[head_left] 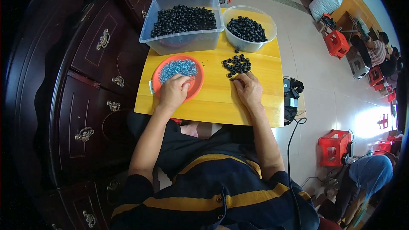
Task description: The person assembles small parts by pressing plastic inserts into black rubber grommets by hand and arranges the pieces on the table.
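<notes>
My left hand (172, 91) reaches over the orange-red round dish (195, 88), its fingers pinched together at the pile of tiny blue-silver metal pieces (179, 68). Too small to name are those pieces, and whatever the fingertips hold is hidden. On the right side of the table, my right hand (249, 89) rests with bent, closed fingers at the near edge of a loose group of small black round parts (238, 64). Several of these parts show a hole. Whether a part is between the right fingertips cannot be made out.
Behind the dish stands a clear rectangular tub (183, 44) of black parts; beside it is a round clear tub (247, 46) with more. The yellow table (213, 108) has dark drawers (91, 102) at its left. Black cabled equipment (292, 98) sits right. Farther off are red stools (334, 147) and other people.
</notes>
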The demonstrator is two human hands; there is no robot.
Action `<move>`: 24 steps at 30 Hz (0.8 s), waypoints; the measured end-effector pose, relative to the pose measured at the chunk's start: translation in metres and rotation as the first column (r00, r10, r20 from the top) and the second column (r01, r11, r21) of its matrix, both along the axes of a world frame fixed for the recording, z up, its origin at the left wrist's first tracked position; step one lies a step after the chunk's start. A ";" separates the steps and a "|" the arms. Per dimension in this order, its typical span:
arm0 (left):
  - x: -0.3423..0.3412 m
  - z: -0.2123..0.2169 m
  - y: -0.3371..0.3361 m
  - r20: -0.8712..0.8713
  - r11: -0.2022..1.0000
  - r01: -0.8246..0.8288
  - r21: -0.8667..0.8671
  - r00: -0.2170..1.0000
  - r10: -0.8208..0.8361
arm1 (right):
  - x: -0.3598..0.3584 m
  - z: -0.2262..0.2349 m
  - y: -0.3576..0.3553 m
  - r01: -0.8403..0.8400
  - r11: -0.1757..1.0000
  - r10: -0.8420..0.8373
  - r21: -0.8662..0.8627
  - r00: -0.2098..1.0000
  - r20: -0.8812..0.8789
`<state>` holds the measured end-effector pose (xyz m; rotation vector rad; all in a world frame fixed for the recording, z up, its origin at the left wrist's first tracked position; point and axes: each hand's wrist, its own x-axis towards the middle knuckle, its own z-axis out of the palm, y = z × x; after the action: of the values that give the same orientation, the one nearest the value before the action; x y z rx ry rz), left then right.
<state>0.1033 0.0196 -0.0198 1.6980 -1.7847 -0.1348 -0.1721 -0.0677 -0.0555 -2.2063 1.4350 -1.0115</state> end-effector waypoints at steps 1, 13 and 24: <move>0.000 -0.003 -0.004 0.041 0.998 -0.014 0.067 0.999 0.011 | -0.001 -0.001 0.000 -0.003 1.000 0.003 -0.014 1.000 -0.003; 0.002 -0.011 -0.007 0.193 0.990 0.023 0.142 0.980 -0.050 | 0.000 -0.007 -0.001 0.032 0.995 -0.032 -0.097 0.999 0.003; -0.037 0.025 0.016 -0.263 0.982 0.176 -0.075 0.946 -0.190 | 0.028 0.001 -0.013 -0.014 0.995 0.006 -0.096 0.996 -0.085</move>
<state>0.0659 0.0360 0.0050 1.4011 -1.7201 -0.3800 -0.1444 -0.0806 -0.0548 -2.3483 1.4369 -1.0154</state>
